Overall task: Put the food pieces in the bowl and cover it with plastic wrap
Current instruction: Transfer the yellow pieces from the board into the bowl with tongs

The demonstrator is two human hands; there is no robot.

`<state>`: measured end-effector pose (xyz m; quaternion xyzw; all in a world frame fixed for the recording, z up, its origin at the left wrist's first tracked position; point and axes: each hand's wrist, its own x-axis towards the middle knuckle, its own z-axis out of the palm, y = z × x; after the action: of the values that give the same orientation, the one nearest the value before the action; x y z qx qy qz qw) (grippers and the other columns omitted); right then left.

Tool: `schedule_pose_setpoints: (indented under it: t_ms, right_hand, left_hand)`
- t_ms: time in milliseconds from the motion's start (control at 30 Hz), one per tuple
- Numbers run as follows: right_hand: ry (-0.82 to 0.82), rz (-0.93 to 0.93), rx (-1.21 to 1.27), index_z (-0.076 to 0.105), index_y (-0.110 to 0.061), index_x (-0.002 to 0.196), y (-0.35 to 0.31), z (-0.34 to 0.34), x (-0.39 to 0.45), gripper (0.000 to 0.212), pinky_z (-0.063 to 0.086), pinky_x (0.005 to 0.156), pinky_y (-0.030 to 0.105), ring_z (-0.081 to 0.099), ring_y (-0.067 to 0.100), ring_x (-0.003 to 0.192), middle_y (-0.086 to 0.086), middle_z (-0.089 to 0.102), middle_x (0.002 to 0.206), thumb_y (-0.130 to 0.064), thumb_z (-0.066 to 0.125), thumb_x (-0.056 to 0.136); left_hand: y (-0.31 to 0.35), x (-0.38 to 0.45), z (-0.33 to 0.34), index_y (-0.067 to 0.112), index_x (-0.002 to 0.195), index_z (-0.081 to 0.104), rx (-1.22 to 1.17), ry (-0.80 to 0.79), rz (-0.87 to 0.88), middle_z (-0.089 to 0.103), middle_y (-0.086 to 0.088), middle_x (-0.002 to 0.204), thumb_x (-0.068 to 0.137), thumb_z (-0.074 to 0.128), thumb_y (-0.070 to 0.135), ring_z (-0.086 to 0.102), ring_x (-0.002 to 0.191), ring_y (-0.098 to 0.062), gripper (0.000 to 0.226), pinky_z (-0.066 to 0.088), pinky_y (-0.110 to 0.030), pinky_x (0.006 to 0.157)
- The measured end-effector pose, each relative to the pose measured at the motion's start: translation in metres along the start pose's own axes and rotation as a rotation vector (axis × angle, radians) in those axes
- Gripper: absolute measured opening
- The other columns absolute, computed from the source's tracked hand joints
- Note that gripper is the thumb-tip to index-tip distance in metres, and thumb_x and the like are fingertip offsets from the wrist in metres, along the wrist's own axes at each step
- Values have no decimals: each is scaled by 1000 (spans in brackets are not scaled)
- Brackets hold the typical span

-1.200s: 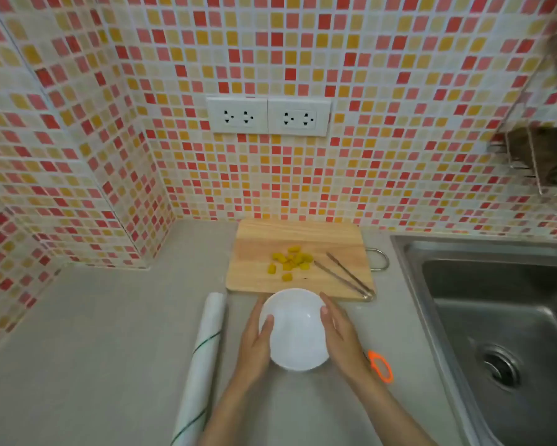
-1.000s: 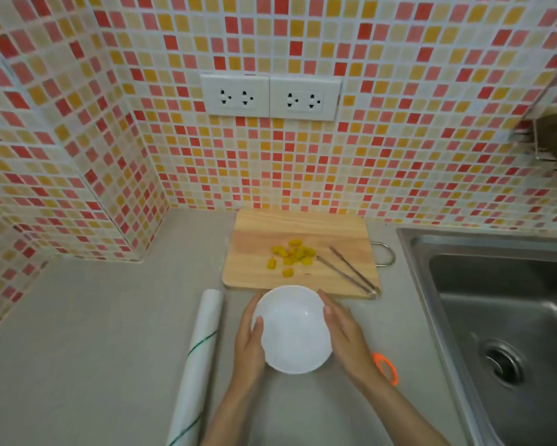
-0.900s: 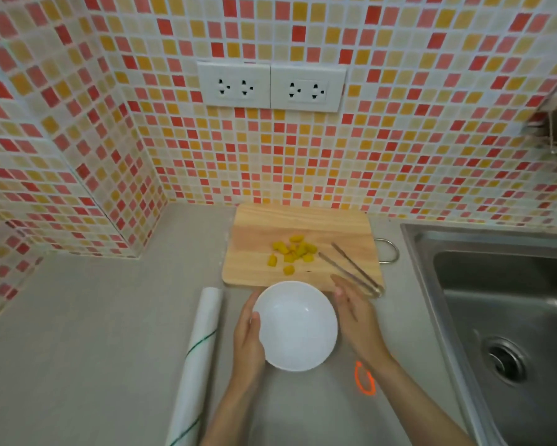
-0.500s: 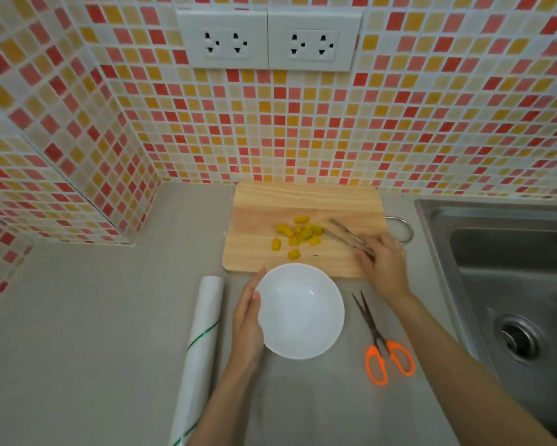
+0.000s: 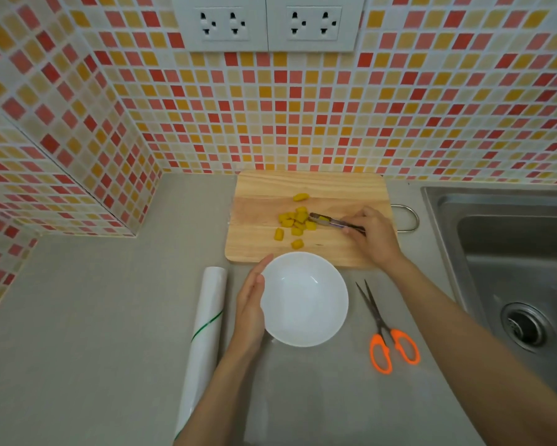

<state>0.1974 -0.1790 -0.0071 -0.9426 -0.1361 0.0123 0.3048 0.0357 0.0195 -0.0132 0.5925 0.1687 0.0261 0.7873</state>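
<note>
- Right hand (image 5: pixel 372 238) has left the bowl's side since the first frame and now sits on the cutting board, fingers pinched on metal tongs (image 5: pixel 330 221).
- Plastic wrap roll (image 5: pixel 206 329), at 9 o'clock of the bowl, lies lengthwise on the grey counter (image 5: pixel 93 317), just beside the left hand.
- Left hand (image 5: pixel 249 309): fingers together and straight, palm flat against the left wall of the white bowl (image 5: pixel 303 299). Bowl holds nothing.
- Orange-handled scissors (image 5: pixel 385 326) at 3 o'clock of the bowl, blades shut, tips pointing away.
- Wooden cutting board (image 5: pixel 335 188) at 12 o'clock, its near edge just beside the bowl rim.
- Yellow food pieces (image 5: pixel 294 222) clustered mid-board; tongs' tips reach the cluster's right edge. Whether they grip a piece, cannot tell.
- Steel sink (image 5: pixel 512 252) at 3 o'clock, well apart.
- Tiled wall (image 5: pixel 302 117) behind the board, with sockets (image 5: pixel 267 24).
</note>
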Motion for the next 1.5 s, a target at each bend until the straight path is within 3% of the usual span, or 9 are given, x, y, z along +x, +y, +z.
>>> schedule_pose_setpoints:
  t_ms: [200,333,433,533,600,700,900,1233,1500]
  right_hand:
    - [35,-96,175,67,-4,109,-20,-23,-41,26,41,73,22,55,27,83,10,55,83,-6,64,83]
    - [-172,-274,82,68,-14,110,-38,-35,-78,28,45,78,40,55,23,87,6,55,86,-12,66,82]
    - [-273,-273,44,64,-18,117,-38,-38,-79,35,42,85,40,52,19,94,4,54,92,-19,67,82]
    - [-121,-209,148,62,-10,119,-34,-34,-57,39,39,80,26,52,20,90,5,51,91,-13,68,81]
    - [-7,-105,100,60,-9,121,-27,-23,-38,40,39,78,24,53,23,89,10,52,92,-12,66,82]
    - [5,10,8,59,-10,122,-18,1,-20,39,45,84,36,54,29,93,15,54,97,-15,64,83]
    - [103,17,-26,66,-10,111,-18,31,-15,30,47,78,41,55,32,86,14,58,88,-17,64,83]
    - [145,-50,140,66,-4,110,-27,11,-43,28,48,70,37,58,30,81,14,58,85,-11,65,83]
    - [-130,-245,82,65,-18,115,-36,-18,-97,35,45,81,44,54,23,88,6,55,88,-15,68,80]
  left_hand:
    - [1,1,3,26,122,54,-25,18,-8,58,-1,129,98,33,23,54,122,-21,32,46,-36,97]
    - [0,0,4,22,125,54,-34,18,-10,58,-5,131,97,31,24,56,120,-21,35,47,-33,96]
    - [-2,1,4,18,126,52,-39,16,-3,59,-6,130,97,32,22,60,114,-13,36,51,-25,92]
    - [-5,1,3,23,123,54,-24,19,4,60,-1,127,96,34,23,62,107,-2,34,53,-16,81]
    - [-5,1,2,21,126,54,-19,22,3,59,-3,130,96,35,24,59,114,-10,35,52,-27,91]
    - [-4,1,3,16,129,53,-18,36,11,57,-8,133,92,44,30,53,123,-25,40,42,-47,104]
    - [-9,3,2,25,122,56,-6,40,25,60,-1,128,86,45,35,57,117,-18,38,51,-27,89]
    - [-13,5,0,26,121,58,-2,39,35,61,-1,129,86,42,39,57,119,-18,41,48,-33,94]
    - [-15,6,1,24,121,59,-35,35,30,62,-2,126,88,46,36,58,117,-19,37,51,-27,89]
